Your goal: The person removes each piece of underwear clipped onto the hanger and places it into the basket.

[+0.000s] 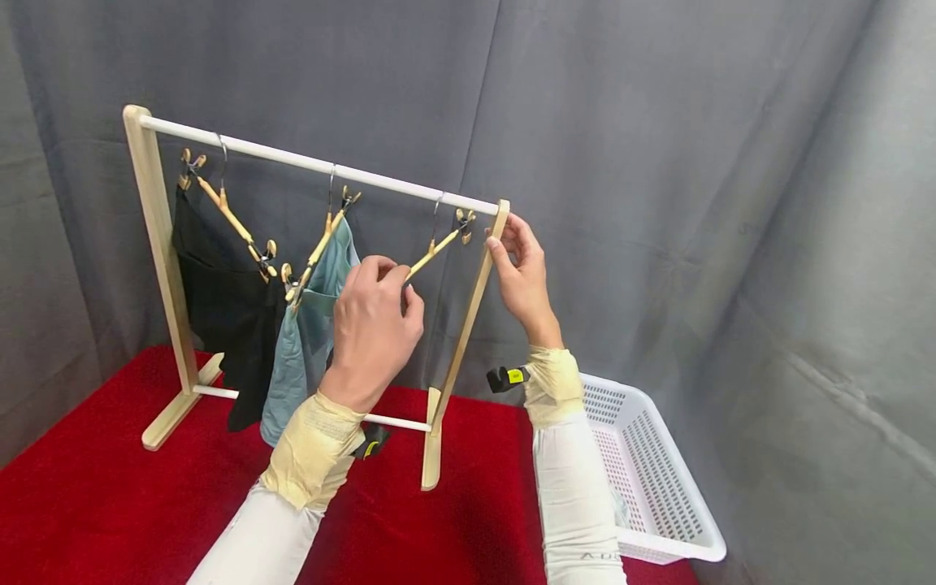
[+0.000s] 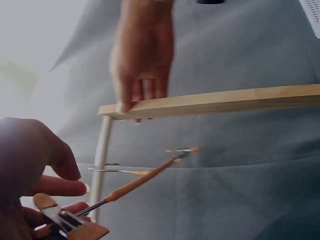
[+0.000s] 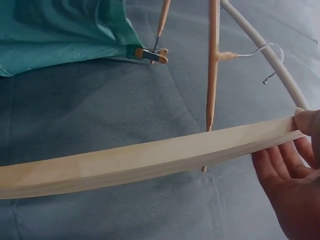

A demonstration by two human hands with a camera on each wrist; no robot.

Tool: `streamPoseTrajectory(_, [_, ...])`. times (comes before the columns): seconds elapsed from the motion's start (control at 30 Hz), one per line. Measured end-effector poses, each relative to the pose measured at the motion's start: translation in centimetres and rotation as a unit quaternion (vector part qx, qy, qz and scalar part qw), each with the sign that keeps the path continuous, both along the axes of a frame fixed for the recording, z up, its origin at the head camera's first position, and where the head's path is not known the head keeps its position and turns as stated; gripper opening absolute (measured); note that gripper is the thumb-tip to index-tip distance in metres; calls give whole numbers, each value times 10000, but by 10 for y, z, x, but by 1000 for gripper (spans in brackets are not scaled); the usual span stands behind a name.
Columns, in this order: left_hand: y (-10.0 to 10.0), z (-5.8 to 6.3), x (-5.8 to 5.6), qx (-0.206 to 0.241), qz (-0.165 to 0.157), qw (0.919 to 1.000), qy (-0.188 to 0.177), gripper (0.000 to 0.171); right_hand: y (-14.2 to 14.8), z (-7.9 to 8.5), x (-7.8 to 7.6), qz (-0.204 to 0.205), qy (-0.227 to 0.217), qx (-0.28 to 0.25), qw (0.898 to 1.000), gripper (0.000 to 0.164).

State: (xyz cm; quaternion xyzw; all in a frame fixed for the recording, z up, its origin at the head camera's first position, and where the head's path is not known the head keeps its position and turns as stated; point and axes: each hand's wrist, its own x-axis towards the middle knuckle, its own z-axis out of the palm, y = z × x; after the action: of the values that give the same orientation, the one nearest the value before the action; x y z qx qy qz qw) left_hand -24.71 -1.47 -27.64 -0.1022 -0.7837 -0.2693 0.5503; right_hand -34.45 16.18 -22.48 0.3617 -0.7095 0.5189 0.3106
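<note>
A small clothes rack has a white top rail (image 1: 278,152) and pale wooden end posts. My right hand (image 1: 525,280) holds the top of its right post (image 1: 471,313), thumb on the near side and fingers behind. Beside that post, a wooden clip hanger (image 1: 441,244) hangs from the rail by its metal hook, with no garment on it. My left hand (image 1: 376,329) is at this hanger's near end, fingers curled around the clip (image 2: 70,220). Left of it, a light blue garment (image 1: 285,378) hangs from a second clip hanger (image 1: 319,250).
A black garment (image 1: 219,309) hangs from a third clip hanger (image 1: 232,215) near the left post (image 1: 162,260). The rack stands on a red cloth (image 1: 453,528). To the right is a white perforated basket (image 1: 712,540). Grey curtain (image 1: 658,162) hangs behind everything.
</note>
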Motion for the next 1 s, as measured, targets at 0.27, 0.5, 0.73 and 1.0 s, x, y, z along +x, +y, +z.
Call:
streamPoseTrajectory(0.27, [-16, 9, 30, 116, -375, 9980, 502, 29, 5, -6, -1, -139, 20, -60, 9999, 38])
streamPoseTrajectory(0.5, [-44, 19, 37, 539, -234, 9973, 438, 38, 9, -3, -2, -236, 51, -91, 9997, 38])
streamPoseTrajectory(0.73, [-60, 20, 25, 472, -70, 9981, -399, 37, 12, -3, -3, -157, 65, -113, 9998, 39])
streamPoseTrajectory(1.0, [-63, 19, 13, 399, 230, 9885, -1442, 24, 15, -6, -9, -196, 30, -103, 9998, 38])
